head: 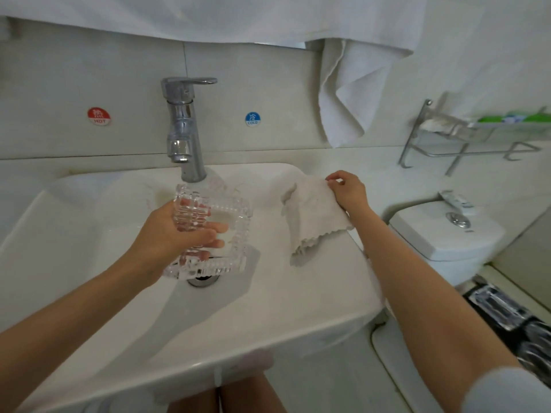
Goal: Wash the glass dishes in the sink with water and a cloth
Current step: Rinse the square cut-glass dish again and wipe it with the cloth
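A square cut-glass dish [232, 234] is tilted over the drain of the white sink [89, 234], just under the chrome tap [183, 126]. My left hand [167, 234] grips the dish by its left edge, fingers curled inside it. A white cloth [313, 216] with a scalloped edge hangs over the sink's right rim. My right hand [347, 190] pinches the cloth's upper corner. I cannot tell whether water is running.
Hot [98, 116] and cold [252, 118] stickers flank the tap on the wall. A white towel [348, 93] hangs behind the cloth. A metal rack [465, 138] stands at the right, and a toilet cistern [441, 231] sits beside the sink.
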{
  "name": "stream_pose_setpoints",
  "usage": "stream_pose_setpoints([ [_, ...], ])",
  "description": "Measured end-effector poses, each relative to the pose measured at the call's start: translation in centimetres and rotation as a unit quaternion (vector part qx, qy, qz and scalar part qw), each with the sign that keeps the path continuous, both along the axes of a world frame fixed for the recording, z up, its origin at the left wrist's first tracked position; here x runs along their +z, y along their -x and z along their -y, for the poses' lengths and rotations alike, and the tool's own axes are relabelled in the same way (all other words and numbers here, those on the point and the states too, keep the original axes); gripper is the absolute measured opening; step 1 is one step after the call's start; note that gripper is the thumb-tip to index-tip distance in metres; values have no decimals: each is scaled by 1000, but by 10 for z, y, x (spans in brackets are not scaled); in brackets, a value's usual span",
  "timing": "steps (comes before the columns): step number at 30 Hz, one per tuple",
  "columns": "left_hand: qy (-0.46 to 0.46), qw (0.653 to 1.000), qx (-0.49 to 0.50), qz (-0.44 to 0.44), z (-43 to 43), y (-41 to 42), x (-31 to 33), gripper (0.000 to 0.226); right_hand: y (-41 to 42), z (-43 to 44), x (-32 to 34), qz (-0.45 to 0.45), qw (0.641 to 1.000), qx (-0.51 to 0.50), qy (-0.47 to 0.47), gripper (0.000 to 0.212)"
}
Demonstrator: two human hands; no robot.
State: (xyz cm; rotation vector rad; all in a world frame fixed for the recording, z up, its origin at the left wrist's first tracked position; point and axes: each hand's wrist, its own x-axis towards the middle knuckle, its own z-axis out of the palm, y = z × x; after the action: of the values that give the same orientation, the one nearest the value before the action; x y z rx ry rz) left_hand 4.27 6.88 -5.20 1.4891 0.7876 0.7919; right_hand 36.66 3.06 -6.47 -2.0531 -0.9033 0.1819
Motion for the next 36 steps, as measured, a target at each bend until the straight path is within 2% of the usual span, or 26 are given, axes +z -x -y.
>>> stream_pose_setpoints([
  [6,-18,999,-28,-4,2,-22,5,29,-6,-3,-1,70,992,69,78,20],
  [8,-23,999,-34,0,1,-30,9,29,-2,-1,5,115,990,35,79,20],
  [10,-29,999,-35,3,1,-37,11,29,14,0,16,202,977,-4,66,23],
  [12,-33,999,-40,-2,3,-41,10,29,44,4,16,270,957,28,106,37],
  [14,-36,999,-41,-6,5,-42,6,30,70,8,-2,320,919,68,219,65],
  [16,-28,999,-41,-10,7,-41,2,30,74,12,-17,354,884,81,295,81],
  [18,-21,999,-41,-11,7,-38,0,30,59,13,-14,326,893,104,291,82],
  [22,-17,999,-38,-12,6,-32,-1,32,28,13,0,131,950,176,222,81],
  [25,-10,999,-30,1,4,-32,-1,32,20,21,0,27,962,212,168,72],
  [27,-10,1000,-28,3,3,-32,-1,32,15,23,3,-18,958,235,163,66],
  [28,-8,1000,-27,4,3,-32,-1,32,14,22,7,-1,953,241,186,68],
  [31,-4,1000,-26,7,3,-33,-3,32,22,10,10,143,947,190,216,88],
  [33,-9,999,-31,5,3,-33,-3,31,38,5,2,202,947,126,214,89],
  [36,-29,999,-38,-6,2,-31,-4,34,45,3,-8,253,919,76,291,89],
])
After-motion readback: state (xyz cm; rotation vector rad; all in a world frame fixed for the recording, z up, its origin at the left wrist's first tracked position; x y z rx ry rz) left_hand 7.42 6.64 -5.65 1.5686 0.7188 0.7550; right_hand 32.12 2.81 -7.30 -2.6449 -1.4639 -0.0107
